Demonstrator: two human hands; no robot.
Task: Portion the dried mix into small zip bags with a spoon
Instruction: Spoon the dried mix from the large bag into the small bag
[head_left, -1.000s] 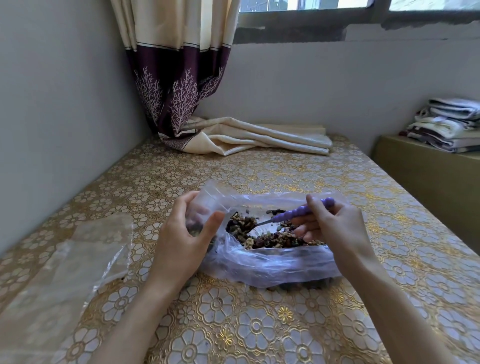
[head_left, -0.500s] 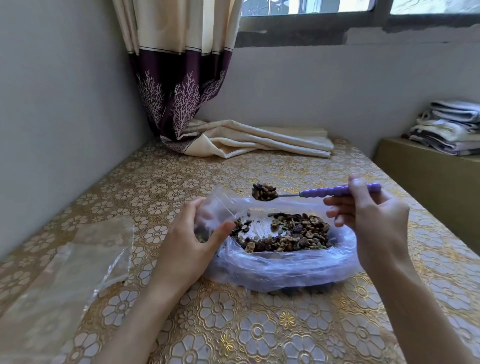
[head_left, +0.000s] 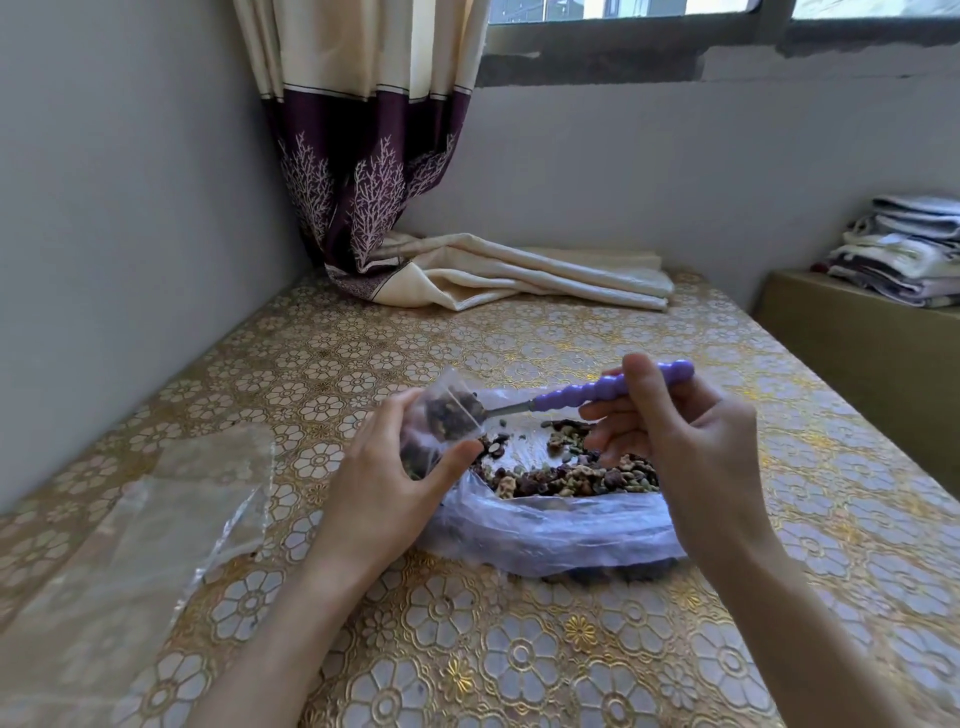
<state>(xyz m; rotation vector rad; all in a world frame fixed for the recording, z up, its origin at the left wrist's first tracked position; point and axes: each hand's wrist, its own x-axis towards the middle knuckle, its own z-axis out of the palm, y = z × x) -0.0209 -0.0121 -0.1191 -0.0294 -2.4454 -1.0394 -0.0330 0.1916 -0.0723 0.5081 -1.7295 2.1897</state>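
A large clear plastic bag (head_left: 545, 530) lies open on the table with dried mix (head_left: 576, 475) inside. My left hand (head_left: 384, 483) grips a small zip bag (head_left: 447, 415) just above the big bag's left edge; it holds some dark mix. My right hand (head_left: 680, 447) holds the purple-handled spoon (head_left: 613, 388) level. The spoon's bowl is inside the small bag's mouth, hidden by the mix and plastic.
A pile of empty clear bags (head_left: 156, 519) lies at the left on the gold floral tablecloth (head_left: 467, 649). A folded curtain end (head_left: 519, 275) rests at the back. A wall runs along the left; folded cloths (head_left: 904, 249) sit on a cabinet at right.
The spoon rose out of the big bag loaded with mix and moved left into the small bag's mouth. My left hand lifted the small bag slightly.
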